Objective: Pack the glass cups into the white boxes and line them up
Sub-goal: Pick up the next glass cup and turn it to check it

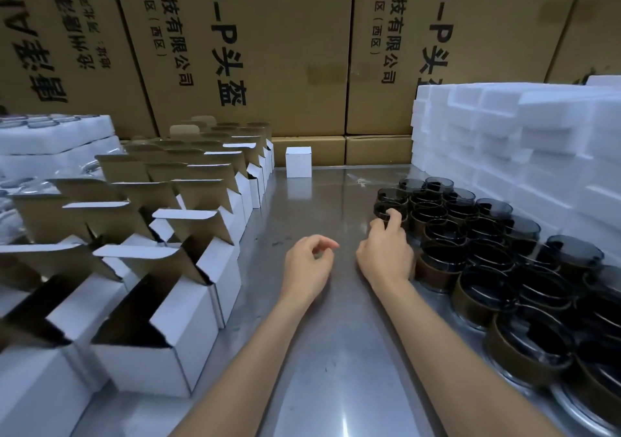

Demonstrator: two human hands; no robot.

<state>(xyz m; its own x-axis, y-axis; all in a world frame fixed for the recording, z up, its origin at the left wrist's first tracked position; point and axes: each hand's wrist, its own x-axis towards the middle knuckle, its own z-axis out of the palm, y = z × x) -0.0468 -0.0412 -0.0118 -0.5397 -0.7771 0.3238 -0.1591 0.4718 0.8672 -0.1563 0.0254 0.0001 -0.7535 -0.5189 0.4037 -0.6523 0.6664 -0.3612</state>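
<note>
Your forearms reach over the steel table [312, 352]. Your left hand [307, 265] hovers empty, fingers loosely curled. Your right hand [386, 251] touches the glass cups [470, 235] massed at right, fingertips on one rim; a firm grip is unclear. Open white boxes [174, 302] line the left, partly cropped; one closed box [298, 162] stands far back.

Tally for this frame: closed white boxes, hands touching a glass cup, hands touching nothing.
closed white box: 1
hands touching a glass cup: 1, the right hand
hands touching nothing: 1, the left hand
Total: 3
</note>
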